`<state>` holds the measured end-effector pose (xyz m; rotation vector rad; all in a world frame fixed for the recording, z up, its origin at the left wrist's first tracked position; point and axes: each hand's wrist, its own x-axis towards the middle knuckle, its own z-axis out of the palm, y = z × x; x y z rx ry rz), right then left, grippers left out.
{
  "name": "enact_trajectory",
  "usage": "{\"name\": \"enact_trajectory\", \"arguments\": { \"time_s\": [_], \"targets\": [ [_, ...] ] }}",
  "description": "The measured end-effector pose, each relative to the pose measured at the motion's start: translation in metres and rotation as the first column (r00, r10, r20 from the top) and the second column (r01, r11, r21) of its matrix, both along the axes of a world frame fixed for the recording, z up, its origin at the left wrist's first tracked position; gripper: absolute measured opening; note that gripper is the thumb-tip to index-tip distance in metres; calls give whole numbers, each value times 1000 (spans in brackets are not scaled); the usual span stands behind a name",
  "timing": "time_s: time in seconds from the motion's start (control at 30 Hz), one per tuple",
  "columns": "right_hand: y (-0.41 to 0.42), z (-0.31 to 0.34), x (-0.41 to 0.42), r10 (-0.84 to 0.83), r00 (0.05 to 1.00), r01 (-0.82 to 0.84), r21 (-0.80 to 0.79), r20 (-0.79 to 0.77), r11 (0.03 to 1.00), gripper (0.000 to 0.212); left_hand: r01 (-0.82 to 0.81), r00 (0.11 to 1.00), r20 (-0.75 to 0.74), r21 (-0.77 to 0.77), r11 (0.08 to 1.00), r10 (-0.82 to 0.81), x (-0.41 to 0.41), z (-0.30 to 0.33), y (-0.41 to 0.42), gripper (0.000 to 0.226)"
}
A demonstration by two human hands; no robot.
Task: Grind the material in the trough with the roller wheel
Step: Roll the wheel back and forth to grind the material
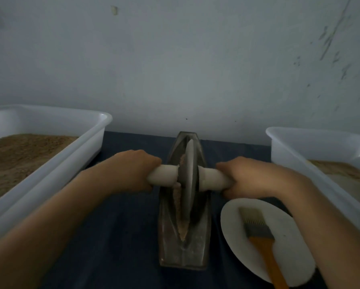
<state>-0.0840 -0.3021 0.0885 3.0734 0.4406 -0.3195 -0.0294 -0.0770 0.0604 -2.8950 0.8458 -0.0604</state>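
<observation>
A long boat-shaped metal trough [192,251] lies lengthwise on the dark cloth in the middle. Brownish ground material [181,224] lines its groove. A grey metal roller wheel [189,176] stands on edge in the groove, a little past the trough's middle. A pale axle handle [164,175] runs through the wheel to both sides. My left hand [133,170] grips the left end of the handle. My right hand [250,177] grips the right end. Both forearms reach in from the lower corners.
A white tub [56,163] holding brown granular material stands at the left. A second white tub [300,151] with some material stands at the right. A white plate [289,253] near my right forearm carries a brush [260,240] with an orange handle. A grey wall rises behind.
</observation>
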Motion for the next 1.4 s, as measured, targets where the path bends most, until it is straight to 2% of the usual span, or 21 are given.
{"name": "enact_trajectory", "arguments": {
  "time_s": [0.13, 0.3, 0.37, 0.43, 0.5, 0.57, 0.67, 0.77, 0.87, 1.0, 1.13, 1.27, 1.33, 1.4],
  "targets": [
    [1, 16, -21, 50, 988, -50, 4, -143, 999, 28, 68, 985, -162, 57, 996, -58, -14, 15, 8, 36],
    [0, 7, -10, 48, 994, -46, 28, -102, 999, 16, 42, 991, -124, -7, 999, -42, -5, 6, 4, 31],
    [-2, -1, 2, 2, 1000, 0, 71, -29, 997, 19, 8, 1000, -19, -62, 998, -9, 5, -3, 1, 32],
    [-5, -12, 17, -17, 991, 9, 59, 136, 998, 19, -22, 993, 109, -113, 993, 34, 15, -13, -2, 32],
    [-8, -28, 32, -2, 933, -5, 19, 361, 1000, 16, -30, 976, 211, -159, 987, 63, 24, -20, -4, 31],
    [-11, -39, 45, -12, 868, 0, 22, 497, 1000, 19, -13, 955, 287, -196, 980, 70, 31, -25, -5, 31],
    [-15, -49, 55, -48, 825, 26, 47, 563, 999, 28, 28, 909, 411, -215, 976, 64, 37, -29, -8, 29],
    [-13, -51, 54, -57, 799, 39, 43, 598, 998, 26, 40, 874, 481, -209, 977, 67, 34, -30, -11, 29],
    [-10, -41, 43, -15, 855, 20, -5, 519, 1000, 18, 53, 900, 435, -181, 982, 31, 28, -28, -7, 29],
    [-4, -18, 18, -35, 980, 32, 19, 193, 999, 16, 70, 961, 273, -96, 993, -41, 16, -18, 0, 32],
    [1, -2, -8, -9, 1000, 9, -35, -6, 999, 23, 121, 989, 86, -51, 991, -116, 1, -6, 8, 31],
    [-3, 5, -23, 41, 994, -41, 5, -102, 999, 23, 149, 986, -75, -37, 988, -152, -6, 6, 12, 30],
    [-6, 3, -20, 43, 994, -42, 19, -100, 999, 23, 146, 986, -79, -33, 989, -149, -5, 6, 11, 28],
    [-7, -2, -12, 35, 998, -31, 54, -60, 998, 19, 126, 992, -24, -54, 991, -127, -2, 3, 9, 26]
  ]
}}
